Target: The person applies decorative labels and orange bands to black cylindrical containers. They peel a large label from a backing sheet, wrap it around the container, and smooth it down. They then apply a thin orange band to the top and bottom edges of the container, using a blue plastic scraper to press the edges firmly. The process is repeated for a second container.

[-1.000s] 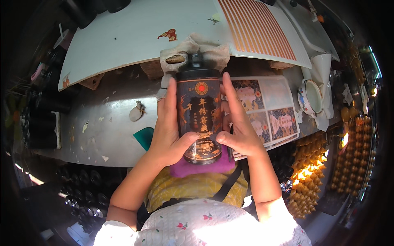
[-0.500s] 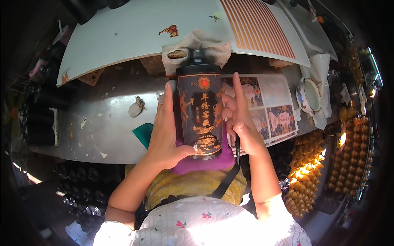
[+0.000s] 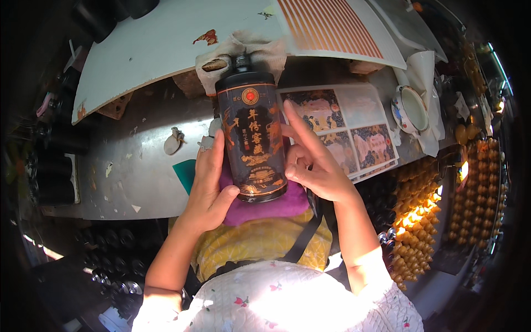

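A black bottle (image 3: pixel 257 130) with gold and orange decoration and a red emblem lies between my hands, neck away from me, tilted slightly left. My left hand (image 3: pixel 207 185) grips its left side, fingers along the wall and thumb by the base. On the other side my right hand (image 3: pixel 316 160) presses on the bottle, its index finger stretched along the wall and the rest curled. A purple cloth (image 3: pixel 260 211) lies beneath the base, over my lap. Beyond the bottle's neck is a crumpled whitish cloth (image 3: pixel 269 54).
Printed decal sheets (image 3: pixel 359 110) lie right of the bottle, near an enamel bowl (image 3: pixel 410 110). A white board (image 3: pixel 149 50) with a striped sheet (image 3: pixel 332 27) spans the far side. A small grey lump (image 3: pixel 173 141) sits on the metal table (image 3: pixel 133 171). Gold rounded pieces (image 3: pixel 415 232) crowd the right.
The bottle and both hands have shifted left and a little away from me, and the bottle leans more to the left. My left thumb has slid toward its lower left edge.
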A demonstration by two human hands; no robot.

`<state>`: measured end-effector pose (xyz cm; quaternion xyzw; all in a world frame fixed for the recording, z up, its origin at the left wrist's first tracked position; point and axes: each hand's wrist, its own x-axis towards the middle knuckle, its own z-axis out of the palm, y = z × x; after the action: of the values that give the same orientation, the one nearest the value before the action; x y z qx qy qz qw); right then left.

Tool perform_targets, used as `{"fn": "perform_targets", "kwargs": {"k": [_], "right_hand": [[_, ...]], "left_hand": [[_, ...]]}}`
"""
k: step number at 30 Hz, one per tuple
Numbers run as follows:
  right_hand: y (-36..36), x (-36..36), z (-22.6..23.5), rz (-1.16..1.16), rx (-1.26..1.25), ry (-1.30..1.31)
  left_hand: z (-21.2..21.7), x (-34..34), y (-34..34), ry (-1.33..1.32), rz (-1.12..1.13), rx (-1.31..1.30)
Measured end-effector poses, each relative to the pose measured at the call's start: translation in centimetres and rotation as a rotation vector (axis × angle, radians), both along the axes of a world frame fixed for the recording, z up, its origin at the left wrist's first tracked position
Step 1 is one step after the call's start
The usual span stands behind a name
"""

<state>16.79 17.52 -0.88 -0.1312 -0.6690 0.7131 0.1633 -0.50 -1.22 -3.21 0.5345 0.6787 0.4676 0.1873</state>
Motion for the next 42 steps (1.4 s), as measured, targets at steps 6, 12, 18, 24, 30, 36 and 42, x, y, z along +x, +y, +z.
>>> {"fn": "perform_targets", "kwargs": {"k": [6, 12, 18, 24, 30, 36, 42], "right_hand": [[0.7, -1.3, 0.7, 0.012, 0.017, -0.027], [0.9, -1.3, 1.2, 0.037, 0.071, -0.017], [2.6, -2.5, 1.5, 0.091, 0.241, -0.007], [3.6, -2.8, 1.9, 0.144, 0.322, -0.069], [3.6, -3.0, 1.5, 0.134, 0.356, -0.052], [3.3, -2.7, 1.6, 0.136, 0.272, -0.078], [3.3, -2.9, 2.1, 0.141, 0.22, -0.092]], "left_hand": [[-0.8, -1.4, 0.7, -0.014, -0.045, -0.028], [0.3, -1.7, 0.7, -0.097, -0.095, -0.082], [0.0, -2.7, 2.0, -0.049, -0.083, 0.004], [0.4, -2.5, 2.6, -0.169, -0.082, 0.014], [0.1, -2.4, 2.4, -0.18, -0.086, -0.007], [0.1, -3.0, 2.9, -0.204, -0.057, 0.017], [0.4, -2.2, 3.2, -0.307, -0.079, 0.009]]}}
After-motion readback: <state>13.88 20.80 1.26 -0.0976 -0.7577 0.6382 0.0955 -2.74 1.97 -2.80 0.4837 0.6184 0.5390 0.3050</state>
